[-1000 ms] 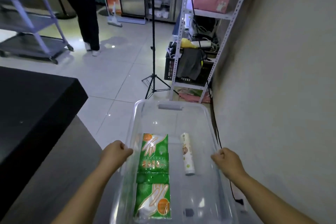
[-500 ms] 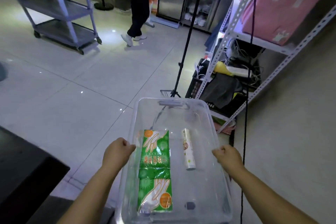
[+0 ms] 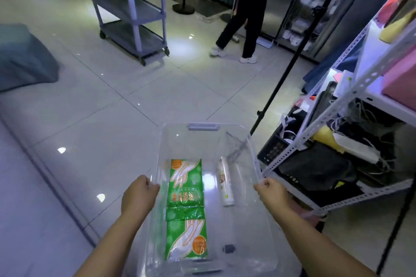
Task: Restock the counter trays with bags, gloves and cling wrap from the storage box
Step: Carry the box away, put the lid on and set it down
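Note:
I hold a clear plastic storage box (image 3: 203, 127) in the air above the tiled floor. My left hand (image 3: 138, 193) grips its left rim and my right hand (image 3: 271, 193) grips its right rim. Inside lie two green glove packets, one farther (image 3: 185, 181) and one nearer (image 3: 186, 242), end to end along the left side. A white cling wrap roll (image 3: 225, 181) lies to their right. A small dark piece (image 3: 229, 248) sits near the box's front right.
A white metal rack (image 3: 351, 94) with bags, cables and a black crate stands close on the right. A black tripod pole (image 3: 292, 56) leans beside it. A grey trolley (image 3: 132, 7) and a walking person (image 3: 245, 13) are ahead. A blue-grey cushion (image 3: 22, 58) lies at left.
The view has swung left with the box in both hands. The black counter has left the frame, the rack has slid to the right edge, and the person has walked rightward.

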The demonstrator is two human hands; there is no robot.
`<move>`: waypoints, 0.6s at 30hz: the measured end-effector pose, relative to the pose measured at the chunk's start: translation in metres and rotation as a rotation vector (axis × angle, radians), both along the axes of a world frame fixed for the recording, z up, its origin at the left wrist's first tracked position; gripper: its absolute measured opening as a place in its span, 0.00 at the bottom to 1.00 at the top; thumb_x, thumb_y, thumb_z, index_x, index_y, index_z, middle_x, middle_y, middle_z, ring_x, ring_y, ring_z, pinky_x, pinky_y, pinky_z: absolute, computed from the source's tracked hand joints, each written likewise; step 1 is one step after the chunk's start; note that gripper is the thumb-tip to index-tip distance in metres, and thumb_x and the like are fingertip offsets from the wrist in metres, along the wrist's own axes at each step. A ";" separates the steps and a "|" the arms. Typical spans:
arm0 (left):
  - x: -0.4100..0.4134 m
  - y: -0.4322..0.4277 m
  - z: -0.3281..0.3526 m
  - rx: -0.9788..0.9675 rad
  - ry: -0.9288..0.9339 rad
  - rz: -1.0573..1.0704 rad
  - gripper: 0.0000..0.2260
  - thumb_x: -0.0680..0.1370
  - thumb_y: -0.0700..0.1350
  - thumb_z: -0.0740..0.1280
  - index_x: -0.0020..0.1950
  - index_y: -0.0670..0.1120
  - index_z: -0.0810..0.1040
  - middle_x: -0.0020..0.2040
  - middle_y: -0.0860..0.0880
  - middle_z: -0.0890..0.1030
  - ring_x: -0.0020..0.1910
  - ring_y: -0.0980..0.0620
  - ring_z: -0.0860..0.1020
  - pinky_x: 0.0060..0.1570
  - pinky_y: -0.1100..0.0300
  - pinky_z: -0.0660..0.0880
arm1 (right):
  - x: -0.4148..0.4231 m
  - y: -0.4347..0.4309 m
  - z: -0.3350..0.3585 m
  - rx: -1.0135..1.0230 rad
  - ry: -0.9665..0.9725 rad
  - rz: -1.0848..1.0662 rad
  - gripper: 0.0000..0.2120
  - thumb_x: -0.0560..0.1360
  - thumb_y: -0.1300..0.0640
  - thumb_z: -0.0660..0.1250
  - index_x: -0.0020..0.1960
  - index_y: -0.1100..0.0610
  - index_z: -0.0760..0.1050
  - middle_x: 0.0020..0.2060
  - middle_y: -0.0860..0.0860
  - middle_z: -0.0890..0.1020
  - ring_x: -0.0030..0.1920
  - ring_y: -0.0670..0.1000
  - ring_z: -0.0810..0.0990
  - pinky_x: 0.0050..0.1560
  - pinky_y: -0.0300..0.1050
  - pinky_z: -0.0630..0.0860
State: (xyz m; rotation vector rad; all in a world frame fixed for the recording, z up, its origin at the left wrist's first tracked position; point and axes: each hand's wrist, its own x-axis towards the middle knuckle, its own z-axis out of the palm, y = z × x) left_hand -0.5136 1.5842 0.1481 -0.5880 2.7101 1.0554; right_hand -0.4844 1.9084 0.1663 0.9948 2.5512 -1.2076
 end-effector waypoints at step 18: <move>-0.280 -0.087 0.002 0.024 0.070 0.267 0.11 0.71 0.46 0.68 0.33 0.48 0.68 0.33 0.50 0.75 0.32 0.48 0.72 0.29 0.62 0.62 | -0.345 -0.075 -0.020 -0.015 0.072 0.225 0.11 0.67 0.55 0.66 0.29 0.53 0.66 0.25 0.49 0.72 0.28 0.50 0.71 0.31 0.43 0.69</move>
